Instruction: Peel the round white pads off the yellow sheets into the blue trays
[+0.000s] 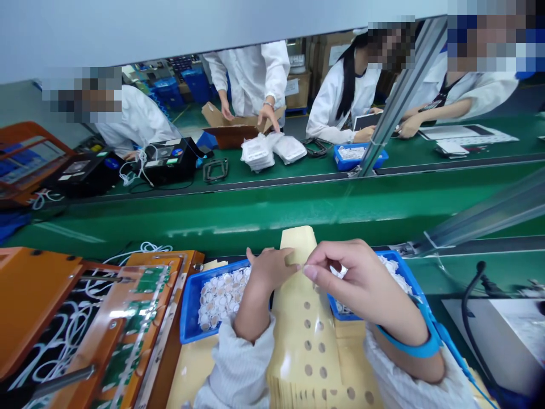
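Observation:
My left hand [272, 270] lies over the upper part of a glossy yellow sheet [289, 335], its fingers spread and its thumb reaching toward my other hand. Thumb and index finger of my right hand [347, 275] are pinched together just above the sheet; what they hold is too small to make out. Small grey-brown round spots [307, 345] run in two rows down the sheet, which tops a stack of similar ones. A blue tray [185, 312] of small white round pieces [221, 298] stands left of the sheet. Another blue tray [411, 272] is partly hidden behind my right hand.
An orange fixture [166, 318] with green circuit boards and white cables [63, 335] fills the left. A metal post [481, 210] slants in from the right, near a black cable [468, 289]. Beyond the green divider [238, 210], several people in white coats work at another bench.

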### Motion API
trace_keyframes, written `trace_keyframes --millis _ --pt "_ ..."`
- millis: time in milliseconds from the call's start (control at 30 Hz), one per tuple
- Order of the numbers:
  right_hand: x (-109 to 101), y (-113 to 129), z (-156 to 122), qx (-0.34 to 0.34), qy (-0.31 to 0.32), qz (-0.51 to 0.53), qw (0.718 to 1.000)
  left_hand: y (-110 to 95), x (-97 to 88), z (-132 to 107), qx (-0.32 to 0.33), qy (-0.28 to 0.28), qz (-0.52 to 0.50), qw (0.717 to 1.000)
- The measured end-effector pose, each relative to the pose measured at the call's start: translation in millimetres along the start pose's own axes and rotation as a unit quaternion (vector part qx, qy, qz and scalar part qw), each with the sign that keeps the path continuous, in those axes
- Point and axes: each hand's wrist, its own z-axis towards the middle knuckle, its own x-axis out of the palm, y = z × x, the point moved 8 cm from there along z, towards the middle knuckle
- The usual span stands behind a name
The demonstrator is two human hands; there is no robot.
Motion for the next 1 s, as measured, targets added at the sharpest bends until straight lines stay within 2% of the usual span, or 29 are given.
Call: trace_keyframes --millis 133,267,400,567,667,867,1000 --pt "-1 0 0 -0.005 -0.009 -0.005 1.000 0 -5.1 -2 -0.004 -0.006 -0.017 1.000" --pt "-11 -3 -3 -0.009 -0.050 -0.017 0.999 1 -4.6 -2 -0.011 -0.013 -0.030 0.999" --pt "-18 -9 -5 0.007 -0.079 -0.020 0.997 1 3.4 -1 -0.034 -0.031 -0.032 0.998" --pt "-17 -7 -4 -0.002 -0.075 -0.016 0.997 -4 17.6 4 -0.027 -0.033 -0.018 0.999" --pt "-17 -8 -3 0.004 -0.077 -0.011 0.997 -4 19.5 8 -0.028 -0.040 -0.007 0.999" --pt "-19 -11 -4 0.013 -0.085 -0.008 0.996 -8 1.1 4 -0.030 -0.085 -0.050 0.995" --pt "-23 -12 -5 0.022 -0.090 -0.013 0.996 -14 -19.4 -10 0.027 -0.089 -0.165 0.982"
